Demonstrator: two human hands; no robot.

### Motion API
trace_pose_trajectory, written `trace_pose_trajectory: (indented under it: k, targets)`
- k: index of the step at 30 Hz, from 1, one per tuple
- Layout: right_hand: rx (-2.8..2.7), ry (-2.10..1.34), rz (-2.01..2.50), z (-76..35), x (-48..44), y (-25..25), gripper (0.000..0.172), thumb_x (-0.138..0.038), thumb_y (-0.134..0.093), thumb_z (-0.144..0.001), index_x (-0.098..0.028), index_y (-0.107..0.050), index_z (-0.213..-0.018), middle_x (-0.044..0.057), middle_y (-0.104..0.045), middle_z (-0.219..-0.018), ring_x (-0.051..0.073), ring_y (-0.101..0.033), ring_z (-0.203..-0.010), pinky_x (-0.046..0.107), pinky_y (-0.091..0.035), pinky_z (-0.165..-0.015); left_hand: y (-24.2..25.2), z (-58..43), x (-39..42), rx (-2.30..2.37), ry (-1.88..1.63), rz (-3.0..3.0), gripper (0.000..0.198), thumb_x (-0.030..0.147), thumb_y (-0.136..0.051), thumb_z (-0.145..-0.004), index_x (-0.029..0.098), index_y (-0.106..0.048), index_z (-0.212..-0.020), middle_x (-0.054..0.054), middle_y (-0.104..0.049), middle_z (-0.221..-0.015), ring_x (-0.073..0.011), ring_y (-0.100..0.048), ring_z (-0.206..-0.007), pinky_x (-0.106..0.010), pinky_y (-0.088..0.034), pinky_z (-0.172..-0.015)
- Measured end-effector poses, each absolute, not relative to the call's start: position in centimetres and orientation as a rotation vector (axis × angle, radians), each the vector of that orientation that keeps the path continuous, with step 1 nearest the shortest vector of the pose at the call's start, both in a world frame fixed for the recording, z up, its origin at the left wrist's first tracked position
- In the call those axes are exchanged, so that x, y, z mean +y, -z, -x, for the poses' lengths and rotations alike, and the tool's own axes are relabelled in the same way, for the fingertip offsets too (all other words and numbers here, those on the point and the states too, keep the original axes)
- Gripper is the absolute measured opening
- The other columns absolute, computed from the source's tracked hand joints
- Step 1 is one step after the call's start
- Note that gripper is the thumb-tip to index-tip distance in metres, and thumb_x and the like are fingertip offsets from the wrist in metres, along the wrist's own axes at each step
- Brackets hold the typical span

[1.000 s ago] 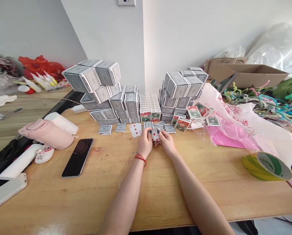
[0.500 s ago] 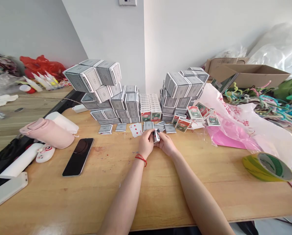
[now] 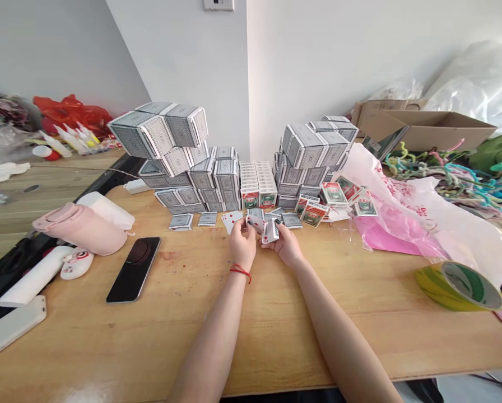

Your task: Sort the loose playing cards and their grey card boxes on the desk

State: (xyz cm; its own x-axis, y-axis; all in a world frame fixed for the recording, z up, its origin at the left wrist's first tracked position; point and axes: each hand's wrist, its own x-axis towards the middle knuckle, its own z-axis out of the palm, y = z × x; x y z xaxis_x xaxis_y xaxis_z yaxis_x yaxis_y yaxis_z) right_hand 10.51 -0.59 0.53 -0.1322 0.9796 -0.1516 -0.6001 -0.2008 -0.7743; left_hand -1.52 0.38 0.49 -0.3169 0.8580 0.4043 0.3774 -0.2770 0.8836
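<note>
Pinched in my left hand (image 3: 241, 245) is a playing card (image 3: 256, 223) with red diamonds, tilted above the table. My right hand (image 3: 288, 245) grips another playing card (image 3: 270, 230), which looks bent and shows a red mark. Left of my hands a diamond card (image 3: 231, 221) lies face up. Folded cards with grey patterned backs (image 3: 208, 219) rest beside it, and more folded cards (image 3: 292, 220) sit behind my right hand. Block-like structures of folded cards stand behind, one tall on the left (image 3: 184, 151), one on the right (image 3: 310, 157).
Two stacks of card boxes (image 3: 258, 184) stand between the structures, with loose boxes (image 3: 315, 212) to the right. A phone (image 3: 134, 270), pink bottle (image 3: 83, 228) and white power bank (image 3: 13, 327) lie left. At right are a tape roll (image 3: 460, 285), plastic bag (image 3: 406, 207) and cardboard box (image 3: 433, 131).
My hands have moved slightly apart. The cards that were held together between them are now separate, one in each hand.
</note>
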Motion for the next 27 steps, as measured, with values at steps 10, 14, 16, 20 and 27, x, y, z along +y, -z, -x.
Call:
trace_pose_trajectory:
  k: [10,14,16,20,27]
  targets:
    - [-0.577,-1.525,0.658,-11.7,-0.8,-1.3,0.037,-0.048,-0.048,-0.077,-0.018,-0.058,-0.099,0.006,-0.067,-0.085,0.018,-0.064,-0.067,0.034,-0.053,-0.061,-0.5,1.4,0.6,1.607,-1.618,-1.405,0.02,0.026,-0.048,-0.081,0.015,-0.057,-0.095,-0.008,-0.065,-0.086,-0.0133,-0.063,-0.073,-0.024,-0.05,-0.064]
    - [-0.577,-1.505,0.664,-11.7,-1.0,-1.8,0.037,-0.047,-0.052,-0.075,-0.019,-0.059,-0.098,0.007,-0.067,-0.089,0.022,-0.065,-0.075,0.039,-0.054,-0.068,-0.5,1.4,0.6,1.584,-1.587,-1.405,0.016,0.023,-0.049,-0.08,0.015,-0.056,-0.092,-0.008,-0.066,-0.084,-0.0132,-0.063,-0.072,-0.024,-0.051,-0.064]
    - [-0.577,-1.49,0.667,-11.7,-1.0,-1.9,0.037,-0.047,-0.053,-0.074,-0.019,-0.059,-0.098,0.007,-0.067,-0.09,0.023,-0.065,-0.078,0.04,-0.054,-0.07,-0.5,1.4,0.7,1.581,-1.582,-1.411,0.015,0.021,-0.049,-0.08,0.015,-0.057,-0.091,-0.008,-0.066,-0.083,-0.013,-0.063,-0.071,-0.024,-0.051,-0.063]
    - [-0.591,-1.499,0.654,-11.7,-1.1,-1.9,0.038,-0.047,-0.054,-0.073,-0.019,-0.059,-0.099,0.007,-0.066,-0.092,0.024,-0.065,-0.08,0.041,-0.054,-0.07,-0.5,1.3,0.6,1.579,-1.572,-1.434,0.013,0.02,-0.05,-0.079,0.015,-0.057,-0.089,-0.007,-0.066,-0.082,-0.0122,-0.063,-0.07,-0.023,-0.052,-0.063]
    - [-0.613,-1.522,0.664,-11.7,-1.1,-1.8,0.037,-0.046,-0.055,-0.073,-0.019,-0.06,-0.098,0.007,-0.067,-0.088,0.024,-0.065,-0.077,0.04,-0.055,-0.064,-0.5,1.2,0.6,1.514,-1.5,-1.427,0.013,0.02,-0.052,-0.078,0.015,-0.056,-0.09,-0.009,-0.066,-0.087,-0.0139,-0.064,-0.075,-0.026,-0.053,-0.066]
